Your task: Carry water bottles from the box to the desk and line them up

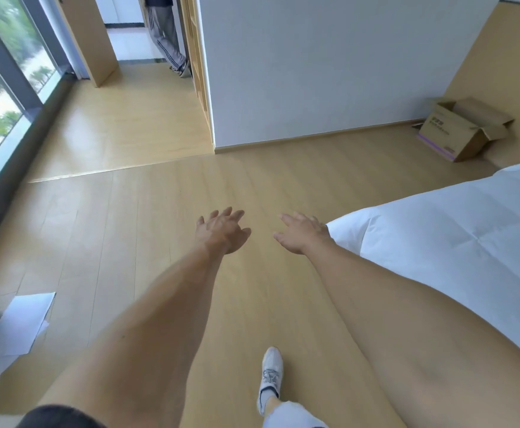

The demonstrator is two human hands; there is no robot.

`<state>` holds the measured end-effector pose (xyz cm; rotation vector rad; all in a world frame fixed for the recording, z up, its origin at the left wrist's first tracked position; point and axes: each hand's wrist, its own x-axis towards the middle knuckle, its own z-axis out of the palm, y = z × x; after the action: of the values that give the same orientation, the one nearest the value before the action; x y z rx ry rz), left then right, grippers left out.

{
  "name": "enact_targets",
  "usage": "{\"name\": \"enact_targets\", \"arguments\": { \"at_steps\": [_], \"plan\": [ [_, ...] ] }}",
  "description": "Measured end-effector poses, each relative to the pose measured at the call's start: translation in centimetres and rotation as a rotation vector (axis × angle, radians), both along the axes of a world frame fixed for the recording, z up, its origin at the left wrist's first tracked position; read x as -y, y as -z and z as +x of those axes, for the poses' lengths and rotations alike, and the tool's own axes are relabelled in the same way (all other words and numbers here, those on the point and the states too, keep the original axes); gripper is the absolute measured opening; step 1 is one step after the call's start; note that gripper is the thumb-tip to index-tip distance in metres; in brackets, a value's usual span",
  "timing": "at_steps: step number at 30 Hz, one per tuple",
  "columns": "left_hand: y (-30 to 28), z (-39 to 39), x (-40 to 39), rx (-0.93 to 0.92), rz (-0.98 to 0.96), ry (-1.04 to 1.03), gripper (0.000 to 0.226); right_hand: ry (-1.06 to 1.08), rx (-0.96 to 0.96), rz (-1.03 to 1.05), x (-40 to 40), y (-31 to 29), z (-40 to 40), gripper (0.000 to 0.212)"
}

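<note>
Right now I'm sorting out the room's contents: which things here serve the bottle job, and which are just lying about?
For the job:
cardboard box, open, on the floor by the wall
left hand and right hand, both empty

Lying about:
white bed
white paper sheets on the floor

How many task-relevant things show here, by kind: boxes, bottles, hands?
Open brown cardboard box on the floor by the wall: 1
Water bottles: 0 visible; the box's inside cannot be seen
Bare hands, both empty with fingers spread: 2, left hand and right hand
Total: 3
</note>
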<state>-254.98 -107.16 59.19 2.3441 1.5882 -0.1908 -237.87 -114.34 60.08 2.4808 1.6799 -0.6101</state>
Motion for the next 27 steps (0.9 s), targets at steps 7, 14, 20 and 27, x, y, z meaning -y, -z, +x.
{"name": "enact_targets", "arguments": {
  "at_steps": [7, 14, 20, 27],
  "plan": [
    [-0.7, 6.9, -13.0, -0.047, -0.025, 0.002, 0.061, 0.020, -0.057, -0.001, -12.5, 0.1, 6.5, 0.059],
    [-0.6, 14.0, -22.8, -0.035, -0.038, 0.051, 0.061, 0.063, -0.058, -0.023, -21.6, 0.2, 12.5, 0.060],
    [0.7, 20.0, -31.9, -0.030, -0.028, 0.145, 0.062, 0.152, -0.044, -0.008, -29.0, 0.4, 17.7, 0.059],
    [1.8, 28.2, -45.3, 0.009, -0.024, 0.289, 0.064, 0.309, 0.026, 0.008, -40.2, 0.0, 24.1, 0.062]
  ]
}}
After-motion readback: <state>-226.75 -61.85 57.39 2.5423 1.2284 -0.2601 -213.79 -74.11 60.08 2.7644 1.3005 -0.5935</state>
